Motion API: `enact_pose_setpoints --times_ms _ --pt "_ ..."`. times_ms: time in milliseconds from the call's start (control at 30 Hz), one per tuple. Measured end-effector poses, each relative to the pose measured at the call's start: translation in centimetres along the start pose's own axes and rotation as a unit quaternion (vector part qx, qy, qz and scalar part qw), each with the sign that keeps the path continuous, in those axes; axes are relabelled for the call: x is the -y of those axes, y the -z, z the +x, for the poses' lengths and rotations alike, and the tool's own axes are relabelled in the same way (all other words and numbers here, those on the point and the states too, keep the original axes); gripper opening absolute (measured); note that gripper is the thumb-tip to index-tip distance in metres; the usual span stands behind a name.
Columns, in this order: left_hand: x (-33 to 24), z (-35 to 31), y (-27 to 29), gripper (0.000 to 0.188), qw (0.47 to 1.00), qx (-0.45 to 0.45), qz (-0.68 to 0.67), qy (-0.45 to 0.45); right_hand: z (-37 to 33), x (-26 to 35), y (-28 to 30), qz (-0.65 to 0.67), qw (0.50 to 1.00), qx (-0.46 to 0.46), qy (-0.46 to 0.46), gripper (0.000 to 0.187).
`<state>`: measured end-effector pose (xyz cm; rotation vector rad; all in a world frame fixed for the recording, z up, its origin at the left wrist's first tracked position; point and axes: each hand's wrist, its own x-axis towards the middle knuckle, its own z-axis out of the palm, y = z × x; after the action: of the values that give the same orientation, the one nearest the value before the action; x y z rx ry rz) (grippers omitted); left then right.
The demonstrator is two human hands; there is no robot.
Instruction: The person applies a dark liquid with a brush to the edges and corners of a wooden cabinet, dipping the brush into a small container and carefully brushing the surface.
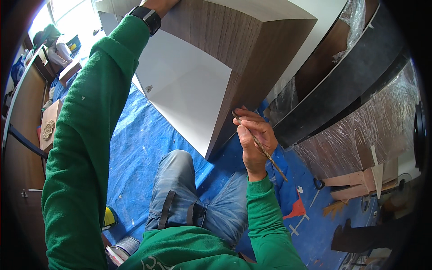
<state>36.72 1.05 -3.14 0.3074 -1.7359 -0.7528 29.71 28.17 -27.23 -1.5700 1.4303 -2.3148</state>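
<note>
A thin paintbrush with a stained, speckled handle is pinched in my right hand. Its dark tip points up and left, close to the side edge of a wood-grain cabinet. The cabinet stands tilted in view, with its white interior facing me. My left hand reaches to the cabinet's upper edge, wearing a dark watch on the wrist. The picture's upper rim cuts off its fingers, so their grip is hidden. Whether the brush tip touches the wood is unclear.
Blue sheeting covers the floor under my knees. Dark panels and plastic-wrapped furniture crowd the right. Cans sit by my left side. Another person crouches at far left, beyond a long wooden piece.
</note>
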Motion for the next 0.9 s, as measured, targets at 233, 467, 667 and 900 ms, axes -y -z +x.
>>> enact_pose_setpoints --times_ms 233,467,667,900 --pt "1.3 1.0 -0.4 0.067 1.000 -0.019 0.005 0.003 0.0 -0.6 -0.3 0.010 1.000 -0.011 -0.012 0.011" --pt "0.9 0.8 -0.3 0.066 1.000 -0.007 0.016 0.007 -0.2 -0.7 -0.7 0.036 0.998 -0.029 -0.032 0.010" --pt "0.6 0.7 0.1 0.066 0.999 -0.032 0.006 -0.003 -0.1 -0.8 -1.1 0.048 0.998 -0.020 -0.031 0.009" --pt "0.7 0.7 -0.5 0.067 1.000 -0.008 0.009 0.016 -0.2 -0.8 -0.6 0.040 0.998 -0.023 -0.031 0.010"
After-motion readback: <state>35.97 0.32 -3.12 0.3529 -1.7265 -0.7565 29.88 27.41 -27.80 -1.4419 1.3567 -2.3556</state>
